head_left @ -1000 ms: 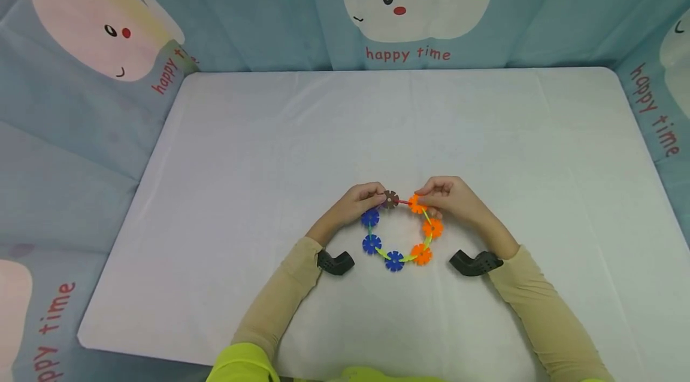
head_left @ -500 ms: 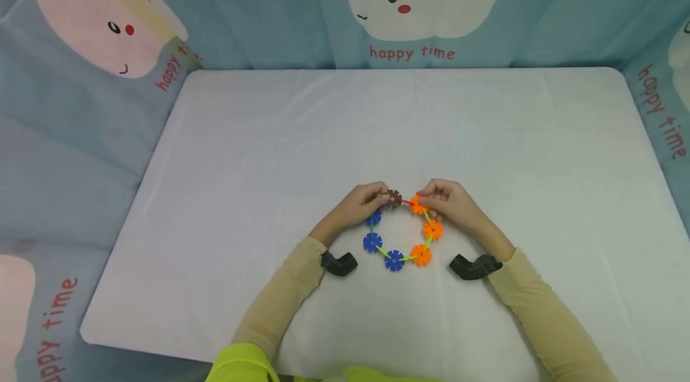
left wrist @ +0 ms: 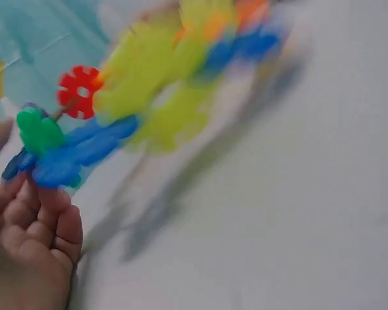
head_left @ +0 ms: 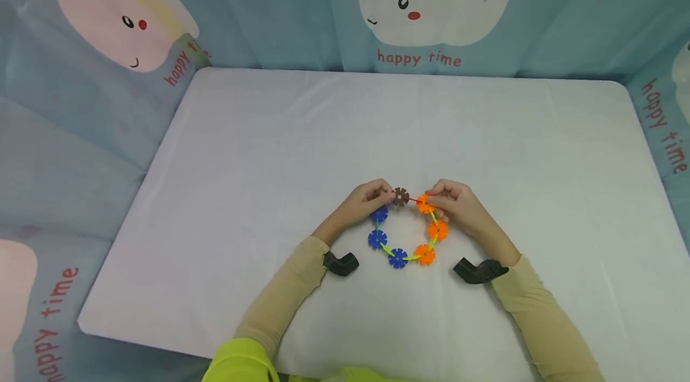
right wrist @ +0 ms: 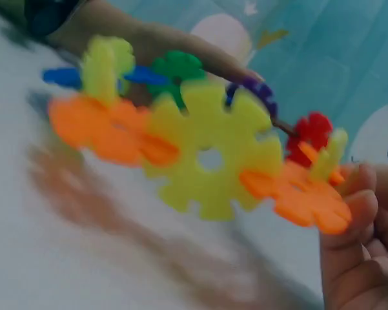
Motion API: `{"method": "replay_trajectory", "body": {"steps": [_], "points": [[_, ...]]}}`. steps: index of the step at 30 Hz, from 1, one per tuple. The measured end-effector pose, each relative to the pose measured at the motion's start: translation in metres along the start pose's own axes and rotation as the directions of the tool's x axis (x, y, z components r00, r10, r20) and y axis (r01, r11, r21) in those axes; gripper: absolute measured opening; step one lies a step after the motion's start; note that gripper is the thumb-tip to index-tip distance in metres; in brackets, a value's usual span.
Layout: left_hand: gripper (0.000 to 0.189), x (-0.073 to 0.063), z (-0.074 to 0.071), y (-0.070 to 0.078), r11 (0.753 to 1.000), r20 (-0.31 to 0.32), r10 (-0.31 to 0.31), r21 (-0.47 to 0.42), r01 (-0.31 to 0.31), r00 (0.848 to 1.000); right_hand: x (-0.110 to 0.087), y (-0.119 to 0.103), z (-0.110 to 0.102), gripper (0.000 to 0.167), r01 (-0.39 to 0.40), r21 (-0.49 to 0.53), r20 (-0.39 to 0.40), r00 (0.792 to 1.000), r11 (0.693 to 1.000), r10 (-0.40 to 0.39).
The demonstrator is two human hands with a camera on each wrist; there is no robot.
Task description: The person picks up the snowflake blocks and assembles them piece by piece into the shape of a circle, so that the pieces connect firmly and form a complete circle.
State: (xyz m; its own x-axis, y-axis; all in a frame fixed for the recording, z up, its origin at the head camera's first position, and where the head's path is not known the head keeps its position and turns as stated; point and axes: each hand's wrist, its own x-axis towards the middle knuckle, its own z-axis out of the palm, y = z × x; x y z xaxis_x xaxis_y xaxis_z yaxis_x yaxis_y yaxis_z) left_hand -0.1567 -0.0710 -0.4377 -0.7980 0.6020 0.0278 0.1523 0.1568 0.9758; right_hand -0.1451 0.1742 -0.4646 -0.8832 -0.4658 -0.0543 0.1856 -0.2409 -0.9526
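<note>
Notched plastic snowflake discs are slotted together into a closed ring, held up between both hands. My left hand (head_left: 366,199) pinches the ring's upper left, beside a brown disc (head_left: 400,197) and a blue disc (head_left: 377,240). At the upper right, my right hand (head_left: 457,205) pinches an orange disc (head_left: 424,203) between thumb and fingers. A thin red disc (right wrist: 310,139) links brown and orange. Yellow discs (right wrist: 210,152) stand edge-on between the lower ones; a green disc (left wrist: 40,130) sits near the left fingers. The left fingers hide which disc they grip.
A white table (head_left: 269,148) lies under the hands. Blue curtains (head_left: 280,11) with whale prints enclose its back and sides. Black wrist devices (head_left: 341,264) jut from both sleeves.
The head view has shifted slightly, so hands and ring appear a little further right. Both hands keep their hold, and the ring stays joined.
</note>
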Motion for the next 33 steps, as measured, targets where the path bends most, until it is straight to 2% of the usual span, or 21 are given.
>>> {"method": "replay_trajectory", "body": {"steps": [3,6,8,10,12,15,19,21,25,30,33], "points": [[0.017,0.003,-0.001,-0.009,0.986,-0.096,-0.071,-0.159,0.055,0.993,0.000,-0.003,-0.004,0.021,0.055,0.159,-0.091,0.995,0.986,-0.041],[0.022,0.006,-0.002,-0.021,0.939,-0.162,-0.153,-0.330,0.092,0.975,0.001,-0.006,-0.005,0.020,0.124,0.307,-0.210,0.976,0.944,-0.060],[0.025,0.008,-0.003,-0.028,0.921,-0.186,-0.201,-0.371,0.120,0.962,0.002,-0.007,-0.005,0.018,0.150,0.365,-0.257,0.965,0.919,-0.055],[0.025,0.010,-0.003,-0.032,0.916,-0.209,-0.233,-0.374,0.143,0.950,0.003,-0.008,-0.004,0.013,0.146,0.371,-0.288,0.957,0.917,-0.036],[0.024,0.011,-0.002,-0.035,0.917,-0.252,-0.264,-0.364,0.162,0.931,0.004,-0.007,-0.004,0.009,0.126,0.354,-0.302,0.953,0.927,-0.015],[0.022,0.012,-0.001,-0.038,0.911,-0.330,-0.301,-0.376,0.168,0.895,0.006,-0.006,-0.003,0.006,0.097,0.315,-0.329,0.944,0.944,0.012],[0.019,0.011,-0.002,-0.038,0.903,-0.420,-0.311,-0.410,0.127,0.852,0.008,-0.003,-0.003,0.008,0.069,0.252,-0.366,0.930,0.965,0.029],[0.019,0.011,-0.002,-0.038,0.907,-0.457,-0.301,-0.407,0.104,0.837,0.008,-0.002,-0.003,0.010,0.049,0.197,-0.369,0.929,0.979,0.028],[0.019,0.011,-0.003,-0.038,0.919,-0.505,-0.276,-0.389,0.070,0.818,0.009,0.000,-0.003,0.015,0.016,0.089,-0.349,0.937,0.996,0.016],[0.019,0.011,-0.004,-0.039,0.926,-0.524,-0.268,-0.371,0.067,0.808,0.011,0.001,-0.002,0.020,0.003,0.046,-0.334,0.943,0.999,0.012],[0.018,0.012,-0.004,-0.041,0.937,-0.535,-0.257,-0.342,0.072,0.805,0.012,0.001,-0.001,0.024,-0.007,-0.013,-0.344,0.939,1.000,0.002]]}}
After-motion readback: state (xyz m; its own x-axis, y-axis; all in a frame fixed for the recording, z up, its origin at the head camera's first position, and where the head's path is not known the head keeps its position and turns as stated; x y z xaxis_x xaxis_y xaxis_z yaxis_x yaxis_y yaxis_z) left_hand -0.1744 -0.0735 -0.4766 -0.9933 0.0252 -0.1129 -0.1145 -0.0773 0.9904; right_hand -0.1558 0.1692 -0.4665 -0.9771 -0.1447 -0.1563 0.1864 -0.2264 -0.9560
